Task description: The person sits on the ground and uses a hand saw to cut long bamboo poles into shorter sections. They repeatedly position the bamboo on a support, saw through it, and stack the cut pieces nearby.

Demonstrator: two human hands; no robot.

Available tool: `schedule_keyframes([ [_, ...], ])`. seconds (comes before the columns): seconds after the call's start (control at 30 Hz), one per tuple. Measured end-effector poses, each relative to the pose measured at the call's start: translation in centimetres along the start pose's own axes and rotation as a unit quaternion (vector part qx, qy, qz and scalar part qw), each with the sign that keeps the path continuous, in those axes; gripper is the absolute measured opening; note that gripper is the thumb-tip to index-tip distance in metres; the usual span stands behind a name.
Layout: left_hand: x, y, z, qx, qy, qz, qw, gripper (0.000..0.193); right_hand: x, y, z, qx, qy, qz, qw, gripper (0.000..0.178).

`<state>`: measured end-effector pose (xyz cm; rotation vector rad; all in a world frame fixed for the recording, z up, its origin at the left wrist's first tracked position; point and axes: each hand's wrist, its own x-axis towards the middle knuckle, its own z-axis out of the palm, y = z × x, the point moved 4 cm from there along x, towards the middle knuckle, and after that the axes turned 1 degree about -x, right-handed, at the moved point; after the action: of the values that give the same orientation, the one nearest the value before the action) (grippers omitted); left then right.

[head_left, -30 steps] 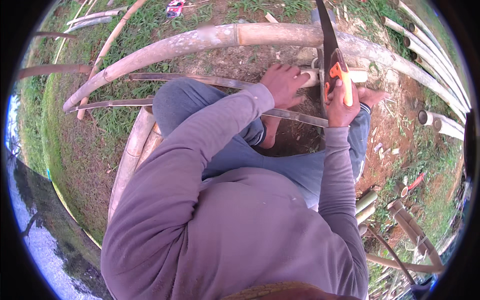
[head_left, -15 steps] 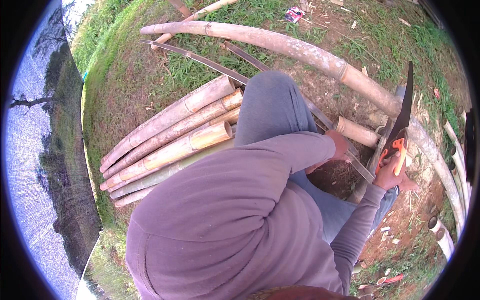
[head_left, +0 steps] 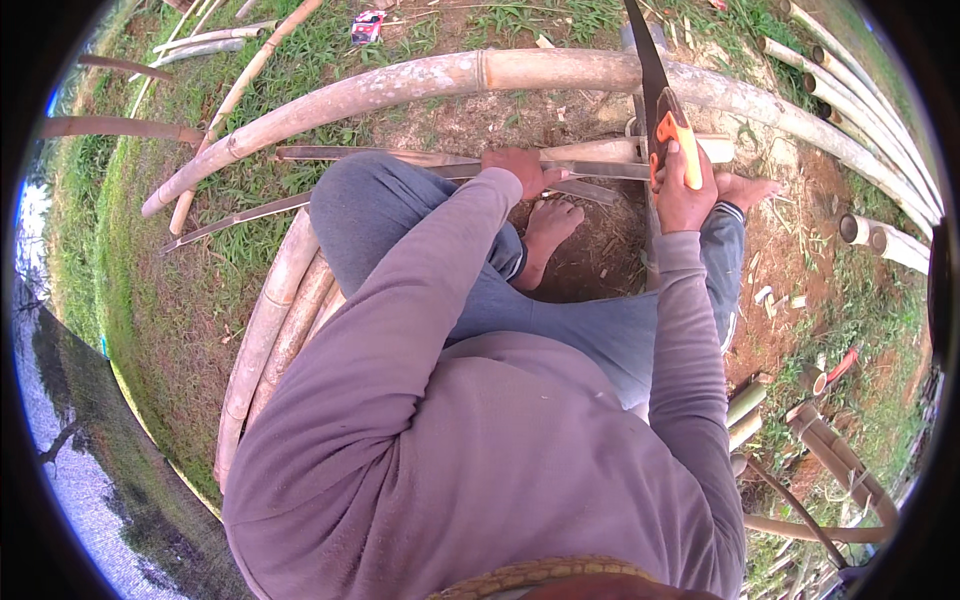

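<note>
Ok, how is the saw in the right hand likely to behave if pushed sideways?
The saw's blade looks long and thin, so it may flex sideways. The saw is probably fairly light, since only the right hand holds it. It may tend to twist, as that hand grips just the orange handle at one end.

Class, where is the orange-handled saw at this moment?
In the head view, the orange-handled saw is right of centre near the top edge, held in the right hand, its dark blade overlapping the long bamboo pole.
</note>
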<state>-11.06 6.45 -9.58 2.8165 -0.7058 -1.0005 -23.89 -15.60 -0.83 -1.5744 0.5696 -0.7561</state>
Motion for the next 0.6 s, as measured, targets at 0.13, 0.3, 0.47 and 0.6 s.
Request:
schedule_keyframes([
  [0.13, 0.2, -2.4, -0.8, 0.007, 0.098, -0.072, 0.993, 0.074, 0.0, 0.7, -0.6, -0.031, 0.011, -0.005, 0.999, 0.037],
  [0.3, 0.1, -1.4, -3.5, -0.081, 0.367, 0.134, 0.917, 0.07, -0.4, 2.7, -1.1, -0.014, -0.028, -0.031, 0.999, 0.039],
  [0.47, 2.3, 0.1, -12.4, 0.073, 0.418, 0.12, 0.898, 0.083, -1.7, 0.3, -1.0, 0.019, -0.057, -0.036, 0.998, 0.039],
  [0.6, 5.9, -0.4, -15.9, 0.099, 0.162, 0.083, 0.978, 0.093, -0.7, -2.1, 0.1, -0.09, -0.004, -0.079, 0.993, 0.037],
])
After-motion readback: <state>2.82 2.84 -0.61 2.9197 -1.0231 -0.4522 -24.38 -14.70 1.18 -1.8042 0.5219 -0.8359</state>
